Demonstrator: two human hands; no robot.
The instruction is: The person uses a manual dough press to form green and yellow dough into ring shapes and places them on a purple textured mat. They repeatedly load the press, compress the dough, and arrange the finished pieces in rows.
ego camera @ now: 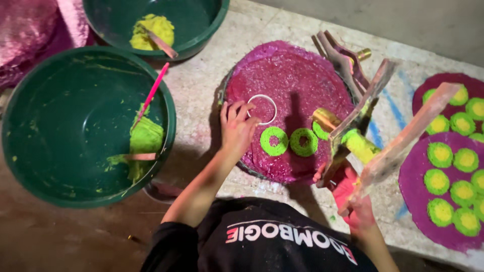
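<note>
A round magenta disc [292, 80] lies on the pale slab in front of me. My left hand [236, 128] rests on its left side, fingertips pinching the rim of a thin white ring [262, 96] that sits flat on the disc. Beside the ring lie two lime-green rings [274, 141] [303, 142], and a third green piece [319, 132] is partly hidden. My right hand [353, 201], stained pink, grips several flat paddles [403, 136] that fan upward over the disc's right edge. A gold-capped roller coated in green paste [353, 142] sits among them.
A large green basin [50, 126] at the left holds lime-green paste and a pink stick. A second basin [201, 30] behind it holds yellow paste. Two purple discs [418, 196] [443, 80] with green-and-yellow circles lie at the right. Pink glittery material [30, 30] is at the top left.
</note>
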